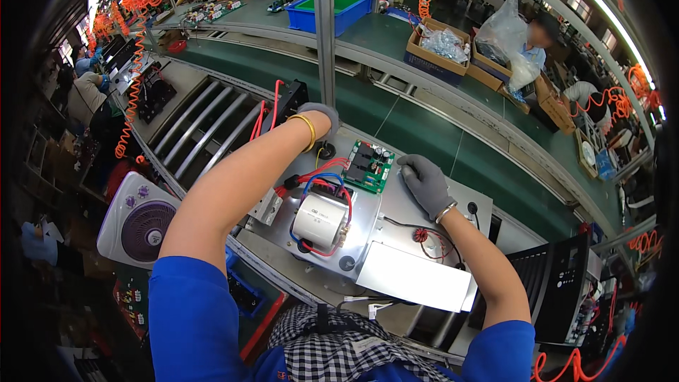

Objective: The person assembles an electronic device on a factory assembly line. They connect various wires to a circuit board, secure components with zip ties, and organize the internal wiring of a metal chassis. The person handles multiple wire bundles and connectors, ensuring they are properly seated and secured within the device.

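At the far left corner of a metal chassis point(442, 223), my left hand point(322, 119) in a grey glove is curled at the edge of an upright black square part point(288, 101) with red wires. Its fingers are largely hidden behind the wrist. My right hand point(426, 185), also gloved, lies with fingers stretched out over the chassis, just right of a green circuit board point(369, 166). Nothing shows in it. Nearer me sit a white cylindrical component point(320, 221) ringed by red and blue wires, and a bright white plate point(416, 276). A red-wound coil point(421, 235) lies below my right hand.
The chassis rests on a roller conveyor point(205, 124). A metal post point(325, 35) rises just beyond my left hand. A white-and-purple fan unit point(138, 219) stands left, a black panel point(552, 283) right. Across the green line are a blue bin point(332, 10), cartons point(438, 46) and a co-worker.
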`<control>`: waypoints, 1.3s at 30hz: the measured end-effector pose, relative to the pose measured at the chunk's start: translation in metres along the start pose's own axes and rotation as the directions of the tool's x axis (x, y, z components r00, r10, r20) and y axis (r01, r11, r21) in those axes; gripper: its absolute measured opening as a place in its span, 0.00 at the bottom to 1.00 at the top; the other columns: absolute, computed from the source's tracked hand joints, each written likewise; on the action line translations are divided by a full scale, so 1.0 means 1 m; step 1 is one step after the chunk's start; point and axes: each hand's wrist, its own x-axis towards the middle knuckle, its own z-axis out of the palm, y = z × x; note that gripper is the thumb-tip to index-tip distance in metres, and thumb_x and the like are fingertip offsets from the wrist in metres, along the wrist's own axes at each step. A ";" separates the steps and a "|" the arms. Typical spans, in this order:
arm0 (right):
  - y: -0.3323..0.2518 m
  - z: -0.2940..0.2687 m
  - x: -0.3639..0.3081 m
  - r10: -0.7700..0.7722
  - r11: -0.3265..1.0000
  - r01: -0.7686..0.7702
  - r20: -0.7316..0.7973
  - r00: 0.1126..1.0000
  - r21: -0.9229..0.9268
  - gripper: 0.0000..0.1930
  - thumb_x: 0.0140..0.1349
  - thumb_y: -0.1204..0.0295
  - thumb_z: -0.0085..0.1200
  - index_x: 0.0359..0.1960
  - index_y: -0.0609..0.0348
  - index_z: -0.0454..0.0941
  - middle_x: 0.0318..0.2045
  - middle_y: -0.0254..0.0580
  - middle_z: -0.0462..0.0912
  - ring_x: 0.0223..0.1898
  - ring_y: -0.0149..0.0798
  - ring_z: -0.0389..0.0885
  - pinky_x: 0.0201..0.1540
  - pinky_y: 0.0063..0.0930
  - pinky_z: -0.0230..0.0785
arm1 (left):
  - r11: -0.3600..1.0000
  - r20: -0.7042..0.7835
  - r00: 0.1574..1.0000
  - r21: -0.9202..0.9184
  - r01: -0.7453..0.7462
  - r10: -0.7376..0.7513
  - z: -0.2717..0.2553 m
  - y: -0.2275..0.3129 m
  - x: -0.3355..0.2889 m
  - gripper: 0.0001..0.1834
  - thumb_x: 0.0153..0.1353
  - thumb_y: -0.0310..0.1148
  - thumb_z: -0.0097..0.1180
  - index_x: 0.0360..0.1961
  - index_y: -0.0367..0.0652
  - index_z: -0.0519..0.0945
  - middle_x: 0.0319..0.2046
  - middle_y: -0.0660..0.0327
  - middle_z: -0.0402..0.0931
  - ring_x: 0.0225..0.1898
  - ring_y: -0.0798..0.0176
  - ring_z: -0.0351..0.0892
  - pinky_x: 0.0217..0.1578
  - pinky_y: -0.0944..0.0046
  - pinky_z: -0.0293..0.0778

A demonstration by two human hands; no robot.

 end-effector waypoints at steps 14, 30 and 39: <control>0.006 -0.014 -0.001 0.008 0.999 -0.008 0.012 1.000 0.034 0.09 0.63 0.72 0.53 0.43 0.57 0.81 0.37 0.43 0.85 0.36 0.39 0.83 0.43 0.30 0.74 | 0.824 -0.326 0.943 -0.551 -0.129 -0.071 -0.015 0.002 -0.019 0.16 0.59 0.37 0.60 0.46 0.42 0.82 0.41 0.50 0.82 0.39 0.52 0.83 0.36 0.56 0.79; 0.016 -0.019 0.000 0.016 0.999 -0.015 -0.004 1.000 0.047 0.09 0.63 0.70 0.54 0.42 0.54 0.82 0.37 0.42 0.85 0.36 0.40 0.83 0.43 0.30 0.74 | 0.195 -0.219 0.976 -0.957 -0.213 -0.009 -0.050 0.005 -0.042 0.10 0.66 0.33 0.55 0.41 0.37 0.79 0.29 0.62 0.81 0.23 0.73 0.78 0.25 0.70 0.77; 0.004 -0.010 0.001 0.051 0.998 -0.051 0.011 0.999 0.023 0.09 0.63 0.70 0.54 0.43 0.55 0.82 0.37 0.42 0.85 0.37 0.40 0.83 0.43 0.29 0.74 | 0.000 -0.373 0.923 -0.927 -0.375 -0.094 -0.045 -0.009 -0.052 0.08 0.62 0.29 0.58 0.38 0.35 0.79 0.28 0.61 0.81 0.24 0.72 0.78 0.27 0.71 0.77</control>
